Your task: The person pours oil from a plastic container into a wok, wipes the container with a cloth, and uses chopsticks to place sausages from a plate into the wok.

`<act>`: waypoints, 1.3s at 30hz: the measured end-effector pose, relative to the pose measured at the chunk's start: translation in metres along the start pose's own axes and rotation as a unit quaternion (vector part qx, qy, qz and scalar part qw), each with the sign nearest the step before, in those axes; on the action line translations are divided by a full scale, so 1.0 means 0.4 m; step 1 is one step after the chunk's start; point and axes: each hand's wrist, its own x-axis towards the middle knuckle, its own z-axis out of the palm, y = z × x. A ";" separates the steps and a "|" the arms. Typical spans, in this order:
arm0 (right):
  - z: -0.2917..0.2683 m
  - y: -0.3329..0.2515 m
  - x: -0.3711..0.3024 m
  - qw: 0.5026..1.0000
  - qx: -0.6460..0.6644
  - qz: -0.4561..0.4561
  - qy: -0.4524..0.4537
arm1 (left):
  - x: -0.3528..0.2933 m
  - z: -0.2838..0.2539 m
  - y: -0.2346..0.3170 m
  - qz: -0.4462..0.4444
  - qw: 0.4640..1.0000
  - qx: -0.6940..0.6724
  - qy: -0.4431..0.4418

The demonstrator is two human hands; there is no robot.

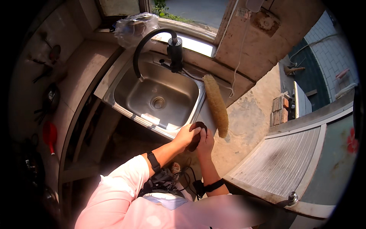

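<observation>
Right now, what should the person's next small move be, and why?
Probably shift the dark brown object slightly over the steel sink basin: the left hand and right hand both hold it just outside the basin's near right corner, and the black gooseneck faucet has its spout over that basin.

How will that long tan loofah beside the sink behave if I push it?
The loofah is probably light for its size, given its fibrous-looking surface. That same roughness should make it easy to grip rather than slippery. Its rounded, elongated shape suggests it could roll if pushed sideways.
</observation>
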 end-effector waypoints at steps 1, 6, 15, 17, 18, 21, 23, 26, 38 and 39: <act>-0.008 0.011 0.009 0.999 -0.002 0.045 0.024 | -0.002 -0.003 0.005 -0.024 1.000 -0.007 -0.005; -0.045 0.018 0.048 0.986 0.096 0.136 -0.015 | 0.007 -0.069 0.016 -0.027 0.990 0.030 0.133; -0.064 -0.041 0.078 0.948 0.186 0.234 -0.106 | -0.034 0.009 0.008 -0.061 0.976 -0.171 -0.118; -0.099 -0.041 0.094 0.989 -0.056 0.077 -0.111 | -0.025 0.004 -0.019 -0.040 0.969 -0.192 -0.152; -0.086 -0.060 0.081 0.988 -0.052 0.072 -0.125 | -0.033 0.000 -0.014 -0.032 0.970 -0.195 -0.139; -0.056 -0.142 0.033 0.972 -0.214 -0.097 -0.019 | -0.003 -0.014 -0.033 -0.021 0.997 -0.073 -0.015; -0.040 -0.130 -0.009 0.952 -0.225 -0.196 -0.069 | 0.046 0.015 -0.128 0.113 0.993 0.008 0.043; -0.042 -0.073 -0.019 0.968 -0.156 -0.162 -0.110 | 0.010 0.046 -0.025 -0.015 0.996 0.065 0.056; -0.036 0.045 0.086 0.992 -0.108 -0.058 -0.033 | 0.034 0.022 -0.083 -0.066 0.997 0.038 -0.022; -0.038 0.026 0.093 0.995 -0.091 -0.024 -0.025 | 0.020 0.018 -0.069 -0.002 1.000 0.008 -0.013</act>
